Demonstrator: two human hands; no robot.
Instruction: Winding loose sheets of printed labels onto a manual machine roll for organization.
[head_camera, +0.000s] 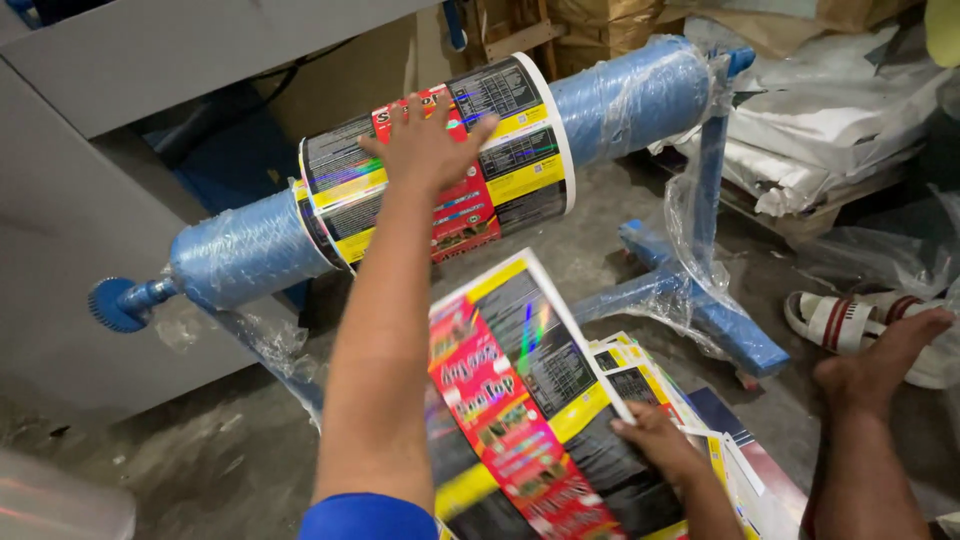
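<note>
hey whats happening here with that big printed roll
A person's left hand lies flat on top of a roll of printed film mounted on a blue wrapped spindle. The right hand presses the unrolled printed sheet down near the floor. A bare foot rests beside a sandal.

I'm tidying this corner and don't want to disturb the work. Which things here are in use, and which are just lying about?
In use:
left hand flat on the printed film roll
blue wrapped roller carrying it
right hand pressing the printed film sheet

Lying about:
striped sandal
white sacks
loose plastic wrap
</note>
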